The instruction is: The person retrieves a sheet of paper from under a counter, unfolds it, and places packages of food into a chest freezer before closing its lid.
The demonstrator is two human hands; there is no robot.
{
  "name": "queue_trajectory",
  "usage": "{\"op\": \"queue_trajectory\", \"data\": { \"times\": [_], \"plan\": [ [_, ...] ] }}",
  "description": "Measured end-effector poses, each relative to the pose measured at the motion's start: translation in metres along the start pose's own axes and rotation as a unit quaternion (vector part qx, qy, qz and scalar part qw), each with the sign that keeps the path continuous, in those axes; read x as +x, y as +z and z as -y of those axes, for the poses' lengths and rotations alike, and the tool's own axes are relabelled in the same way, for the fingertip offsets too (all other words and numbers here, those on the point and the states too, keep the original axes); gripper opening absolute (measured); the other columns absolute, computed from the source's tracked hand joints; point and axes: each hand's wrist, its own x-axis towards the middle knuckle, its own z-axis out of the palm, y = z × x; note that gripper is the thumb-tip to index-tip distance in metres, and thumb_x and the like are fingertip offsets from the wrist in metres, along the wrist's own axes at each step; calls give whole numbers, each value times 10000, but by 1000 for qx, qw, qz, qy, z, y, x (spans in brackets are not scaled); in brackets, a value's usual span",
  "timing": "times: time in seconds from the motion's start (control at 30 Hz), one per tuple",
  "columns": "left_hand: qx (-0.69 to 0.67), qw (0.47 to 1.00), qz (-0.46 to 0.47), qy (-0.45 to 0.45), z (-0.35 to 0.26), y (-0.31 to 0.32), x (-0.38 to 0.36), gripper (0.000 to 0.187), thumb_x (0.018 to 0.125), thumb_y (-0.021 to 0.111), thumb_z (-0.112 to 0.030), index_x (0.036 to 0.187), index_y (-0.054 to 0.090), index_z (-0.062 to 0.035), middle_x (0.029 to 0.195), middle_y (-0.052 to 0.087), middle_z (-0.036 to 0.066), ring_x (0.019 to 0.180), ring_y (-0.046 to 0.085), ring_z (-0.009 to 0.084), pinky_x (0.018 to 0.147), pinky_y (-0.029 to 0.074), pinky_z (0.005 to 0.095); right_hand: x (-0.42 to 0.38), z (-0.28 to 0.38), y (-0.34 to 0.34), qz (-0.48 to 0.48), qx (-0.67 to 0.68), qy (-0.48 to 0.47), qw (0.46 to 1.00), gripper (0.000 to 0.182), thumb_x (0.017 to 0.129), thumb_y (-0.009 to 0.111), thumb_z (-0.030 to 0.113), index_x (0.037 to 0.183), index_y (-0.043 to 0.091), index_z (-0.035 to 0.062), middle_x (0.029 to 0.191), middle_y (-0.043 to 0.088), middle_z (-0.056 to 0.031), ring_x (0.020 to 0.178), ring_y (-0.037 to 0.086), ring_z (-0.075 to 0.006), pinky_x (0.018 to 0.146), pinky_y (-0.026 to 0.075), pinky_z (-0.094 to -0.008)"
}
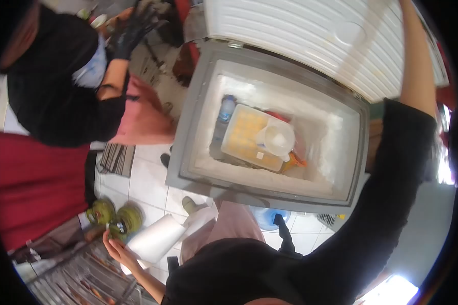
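My left hand [119, 251] is at the lower left, fingers stretched out and apart, beside a white sheet-like object [156, 243]; it holds nothing that I can make out. My right arm reaches up along the right side to the raised white lid [300, 30], and its hand is beyond the top edge. Inside the open, frosted chest freezer [192, 109] lies a clear-lidded container [245, 131] of yellowish pieces. A round white tub [278, 140] rests on it. Left of the container is a bottle [227, 108], and an orange packet [294, 162] lies at its lower right.
A co-worker in black stands at the left, with a black-gloved hand [132, 30] raised. Green gas cylinders [130, 218] stand on the tiled floor near a metal rack [81, 277]. A blue water bottle [270, 217] is below the freezer's front edge.
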Motion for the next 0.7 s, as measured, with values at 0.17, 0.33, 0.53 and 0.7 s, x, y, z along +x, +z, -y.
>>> {"op": "queue_trajectory", "data": {
  "times": [0.17, 0.33, 0.53, 0.7],
  "plan": [
    [44, 996, -72, -15, -4, -27, -3, 301, 932, 377, -258, 1120, 494, -55, 611, 342, -64, 498, 212, 20, 431, 154, 202, 49, -4, -24, 215, -99, -38, 971, 897, 688, 524, 618, 1230, 350, -74, 1186, 405, -337, 1113, 412, -419, 926, 328, -460],
    [32, 987, -151, -38, 28, -79, -4, 277, 929, 380, -242, 1096, 515, -67, 577, 250, -75, 499, 209, 21, 440, 148, 202, 30, -16, -27, 183, -86, -61, 977, 888, 682, 536, 628, 1229, 374, -52, 1206, 415, -293, 1132, 411, -379, 940, 319, -422],
    [12, 981, -186, -45, 92, -136, 3, 275, 924, 392, -249, 1083, 521, -65, 602, 287, -76, 514, 237, 15, 446, 163, 184, 12, -15, -42, 146, -67, -48, 986, 878, 674, 551, 640, 1228, 402, -25, 1230, 427, -239, 1154, 411, -330, 957, 309, -378],
    [-30, 972, -231, -8, 129, -187, 28, 287, 923, 394, -265, 1092, 514, -66, 620, 282, -77, 527, 234, 17, 451, 168, 184, -1, -9, -58, 120, -86, -21, 989, 880, 660, 539, 673, 1241, 412, 25, 1234, 445, -203, 1160, 419, -300, 965, 299, -369]
  ]
}}
